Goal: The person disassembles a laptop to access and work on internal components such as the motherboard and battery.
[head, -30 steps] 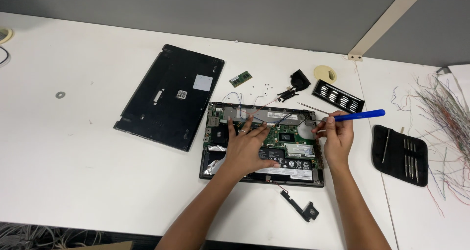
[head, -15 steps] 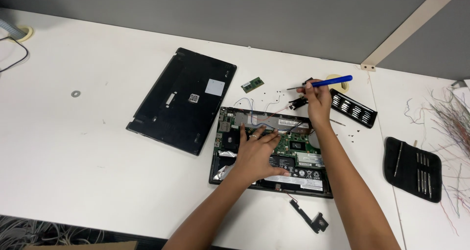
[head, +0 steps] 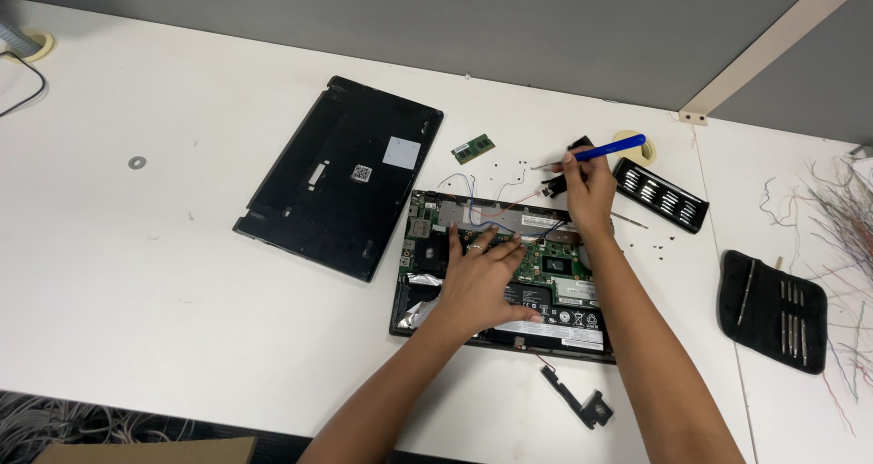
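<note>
On the white table (head: 182,273), near centre, the opened laptop base (head: 436,309) lies with its circuit board exposed, and the left hand (head: 480,278) rests flat on it with fingers spread and gripping nothing. At the far right edge of the base, the right hand (head: 587,187) has its fingers closed around a blue-handled screwdriver (head: 600,151), whose metal tip points left above the table. Left of the base lies the detached black bottom cover (head: 341,173); a small green memory module (head: 474,148) lies far of it, a black bit holder (head: 661,194) right of the right hand, and a black tool pouch (head: 773,309) at the far right.
</note>
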